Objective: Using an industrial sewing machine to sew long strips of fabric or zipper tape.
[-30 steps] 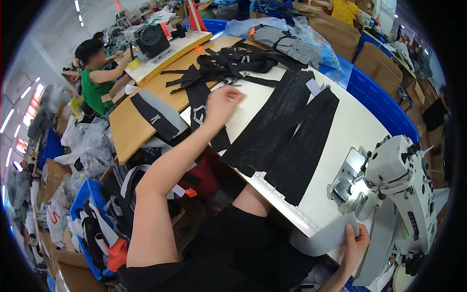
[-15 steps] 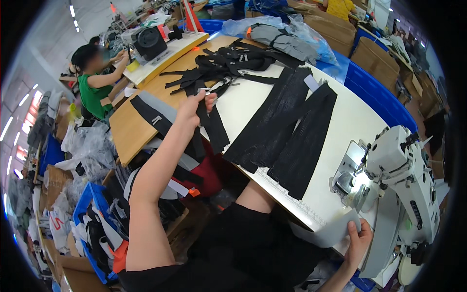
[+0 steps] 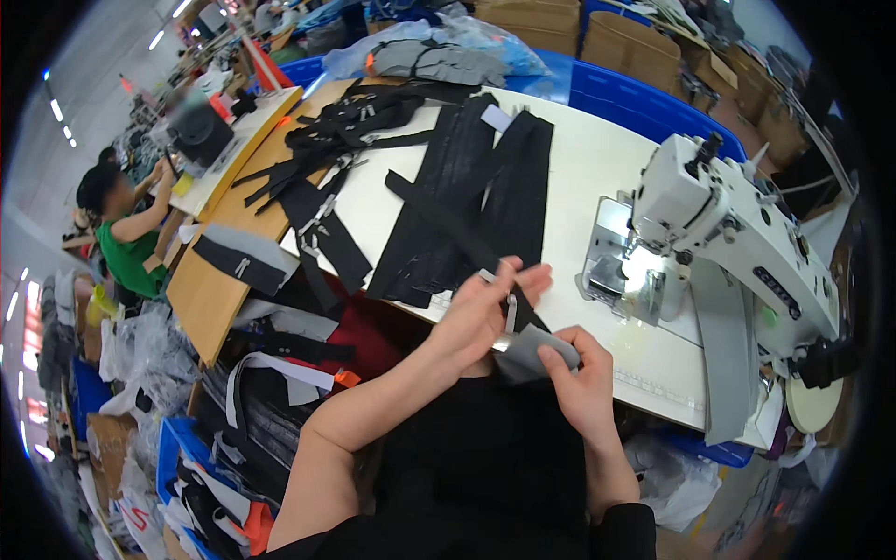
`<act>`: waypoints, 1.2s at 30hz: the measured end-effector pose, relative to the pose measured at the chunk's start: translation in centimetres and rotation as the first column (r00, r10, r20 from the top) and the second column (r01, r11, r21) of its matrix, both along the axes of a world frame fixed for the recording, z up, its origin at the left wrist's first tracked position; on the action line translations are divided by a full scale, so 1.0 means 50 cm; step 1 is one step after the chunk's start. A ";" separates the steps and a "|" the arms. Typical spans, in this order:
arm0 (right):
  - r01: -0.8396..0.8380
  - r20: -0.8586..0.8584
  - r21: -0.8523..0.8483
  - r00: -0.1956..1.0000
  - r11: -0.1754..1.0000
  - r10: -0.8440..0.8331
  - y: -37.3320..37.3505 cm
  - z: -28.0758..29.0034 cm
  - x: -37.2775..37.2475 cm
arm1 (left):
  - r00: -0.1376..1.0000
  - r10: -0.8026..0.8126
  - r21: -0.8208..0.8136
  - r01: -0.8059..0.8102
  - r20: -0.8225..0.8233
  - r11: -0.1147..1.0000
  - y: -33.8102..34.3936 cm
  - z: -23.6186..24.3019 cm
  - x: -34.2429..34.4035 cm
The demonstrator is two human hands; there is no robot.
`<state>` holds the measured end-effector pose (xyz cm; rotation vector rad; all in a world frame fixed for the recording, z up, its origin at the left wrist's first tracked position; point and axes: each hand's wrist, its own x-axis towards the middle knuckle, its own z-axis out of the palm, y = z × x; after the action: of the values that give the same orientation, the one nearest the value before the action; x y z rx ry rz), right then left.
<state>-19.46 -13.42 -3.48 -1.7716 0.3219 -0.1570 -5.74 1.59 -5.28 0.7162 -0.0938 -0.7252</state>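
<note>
My left hand [image 3: 478,315] is over the table's front edge, closed on a black zipper [image 3: 439,219]. The zipper's tape runs back across the table, and its near end hangs by my fingers with a metal pull [image 3: 511,313]. Some of my left fingers stretch out past the tape; a small silvery piece shows at them. Close beside it, my right hand [image 3: 583,373] pinches a folded piece of grey fabric [image 3: 534,357], which touches or nearly touches the zipper's near end. Under the zipper lie wide black ribbed strips [image 3: 425,201] with a pale tag [image 3: 497,118].
A white sewing machine [image 3: 709,210] stands at the right, lamp lit, grey fabric [image 3: 723,345] hanging beside it. More black zippers [image 3: 327,135] are heaped at the far left. A blue bin [image 3: 644,98] lies behind the table. A person in green [image 3: 131,247] works at the left.
My left hand has come from the zipper heap toward me, bringing a zipper across the table. My right hand has moved left with the grey fabric to meet it. The view has turned right.
</note>
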 end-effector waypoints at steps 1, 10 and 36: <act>0.014 -0.003 0.000 1.000 1.000 -0.014 -0.003 -0.003 -0.021 | 0.997 0.068 0.019 -0.068 -0.035 0.998 0.001 0.006 0.011; -0.142 -0.130 0.096 0.979 0.985 0.154 -0.085 -0.012 -0.215 | 0.962 0.111 0.199 -0.163 0.249 0.966 0.020 0.061 0.049; 0.166 0.270 -0.337 0.960 0.927 -0.074 -0.118 0.104 -0.170 | 0.656 -0.463 0.551 0.087 0.596 0.830 -0.080 0.016 -0.156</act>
<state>-27.96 -19.33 1.72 -2.0632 0.2266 -0.5570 -13.55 -2.39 -4.49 1.4797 -0.7913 -0.7402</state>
